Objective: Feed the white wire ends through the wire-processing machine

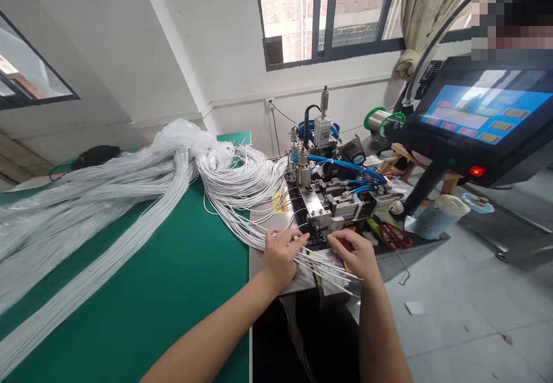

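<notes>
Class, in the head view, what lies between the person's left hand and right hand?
Thin white wires fan across from the left hand to the right hand, just before the small machine, as the head view shows.

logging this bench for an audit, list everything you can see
wire bundles: several, white, on the mat's left
mat: one, green, bench top
machine: one, metal and black, behind the hands
hoses: several, blue, on the machine
touchscreen: one, blue display, upper right
spool: one, green, behind the machine
scissors: one pair, red handles, right of machine
loose wires: a handful, white, between both hands
left hand: one, bare, gripping the loose wires
right hand: one, bare, pinching the loose wires
</notes>
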Demonstrator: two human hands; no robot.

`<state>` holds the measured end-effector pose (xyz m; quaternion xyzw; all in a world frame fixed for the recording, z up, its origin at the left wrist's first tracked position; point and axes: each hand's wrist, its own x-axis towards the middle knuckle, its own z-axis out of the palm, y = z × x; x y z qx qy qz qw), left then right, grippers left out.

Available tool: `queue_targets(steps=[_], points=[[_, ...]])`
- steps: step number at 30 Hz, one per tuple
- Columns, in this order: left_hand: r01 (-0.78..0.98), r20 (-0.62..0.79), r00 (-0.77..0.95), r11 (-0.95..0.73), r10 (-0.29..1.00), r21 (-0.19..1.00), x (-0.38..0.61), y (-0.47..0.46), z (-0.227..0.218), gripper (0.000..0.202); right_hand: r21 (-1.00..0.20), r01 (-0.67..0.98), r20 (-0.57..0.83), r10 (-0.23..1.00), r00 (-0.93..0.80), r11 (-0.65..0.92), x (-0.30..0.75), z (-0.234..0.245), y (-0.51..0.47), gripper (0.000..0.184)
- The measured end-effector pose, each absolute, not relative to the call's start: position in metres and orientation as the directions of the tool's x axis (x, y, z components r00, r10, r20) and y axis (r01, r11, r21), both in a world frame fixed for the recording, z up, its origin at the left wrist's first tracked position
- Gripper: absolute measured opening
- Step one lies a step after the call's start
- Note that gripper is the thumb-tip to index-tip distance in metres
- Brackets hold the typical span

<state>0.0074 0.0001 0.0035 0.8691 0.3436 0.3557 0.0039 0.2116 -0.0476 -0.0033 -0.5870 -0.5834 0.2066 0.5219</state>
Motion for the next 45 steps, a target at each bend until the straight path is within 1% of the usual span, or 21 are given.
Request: queue_targets(steps=[2, 4, 7, 11, 13, 15, 18, 21, 23, 25, 28, 32, 35, 41, 43, 45], points=[[0.582, 0.627, 0.511, -0.773, 0.588, 0.251, 0.007, 0.0, 0.003, 0.047, -0.788, 0.523, 0.427, 0.901, 0.083, 0.325, 0.205, 0.008, -0.049, 0.022], [0.584, 0.62, 0.515, -0.772, 0.592, 0.251, 0.007, 0.0, 0.003, 0.045, -0.735, 0.547, 0.462, 0.886, -0.029, 0.401, 0.199, 0.015, -0.048, 0.016], [0.601, 0.603, 0.517, -0.759, 0.608, 0.25, 0.007, 0.0, 0.0, 0.04, -0.687, 0.571, 0.488, 0.868, -0.094, 0.449, 0.192, 0.018, -0.043, 0.013], [0.598, 0.606, 0.52, -0.763, 0.602, 0.245, 0.007, 0.001, -0.002, 0.04, -0.639, 0.618, 0.496, 0.86, -0.123, 0.457, 0.185, 0.013, -0.035, 0.015], [0.598, 0.609, 0.535, -0.772, 0.585, 0.217, 0.006, 0.002, 0.001, 0.041, -0.631, 0.642, 0.491, 0.865, -0.104, 0.435, 0.185, 0.011, -0.035, 0.016], [0.604, 0.608, 0.56, -0.78, 0.562, 0.165, 0.004, 0.002, 0.007, 0.041, -0.648, 0.647, 0.489, 0.871, -0.05, 0.401, 0.185, 0.011, -0.036, 0.017], [0.643, 0.617, 0.563, -0.761, 0.55, 0.091, 0.001, 0.003, 0.017, 0.034, -0.694, 0.619, 0.49, 0.871, 0.034, 0.367, 0.186, 0.012, -0.039, 0.018], [0.7, 0.616, 0.531, -0.711, 0.582, 0.068, -0.001, 0.005, 0.021, 0.025, -0.714, 0.606, 0.485, 0.872, 0.069, 0.35, 0.186, 0.012, -0.039, 0.018], [0.7, 0.598, 0.541, -0.71, 0.592, 0.069, -0.002, 0.007, 0.018, 0.024, -0.713, 0.607, 0.483, 0.874, 0.061, 0.351, 0.187, 0.012, -0.038, 0.018], [0.665, 0.577, 0.577, -0.743, 0.577, 0.078, -0.002, 0.009, 0.013, 0.022, -0.709, 0.608, 0.48, 0.876, 0.043, 0.358, 0.188, 0.013, -0.038, 0.018], [0.594, 0.552, 0.645, -0.801, 0.529, 0.074, 0.0, 0.007, 0.006, 0.018, -0.714, 0.597, 0.462, 0.887, 0.007, 0.367, 0.192, 0.017, -0.042, 0.016], [0.51, 0.554, 0.703, -0.859, 0.446, 0.045, 0.002, 0.0, 0.004, 0.016, -0.756, 0.535, 0.418, 0.907, -0.047, 0.377, 0.199, 0.022, -0.051, 0.017], [0.478, 0.576, 0.7, -0.876, 0.423, 0.063, 0.004, -0.003, 0.005, 0.016, -0.802, 0.477, 0.388, 0.921, -0.039, 0.358, 0.2, 0.024, -0.055, 0.019], [0.517, 0.593, 0.639, -0.845, 0.49, 0.141, 0.007, -0.003, 0.008, 0.021, -0.875, 0.384, 0.343, 0.937, 0.06, 0.295, 0.195, 0.02, -0.051, 0.023], [0.543, 0.594, 0.611, -0.823, 0.523, 0.167, 0.008, -0.003, 0.008, 0.022, -0.875, 0.402, 0.342, 0.932, 0.118, 0.27, 0.197, 0.014, -0.048, 0.024], [0.572, 0.594, 0.582, -0.799, 0.555, 0.187, 0.009, -0.004, 0.008, 0.025, -0.853, 0.464, 0.347, 0.923, 0.164, 0.238, 0.203, 0.006, -0.045, 0.023]])
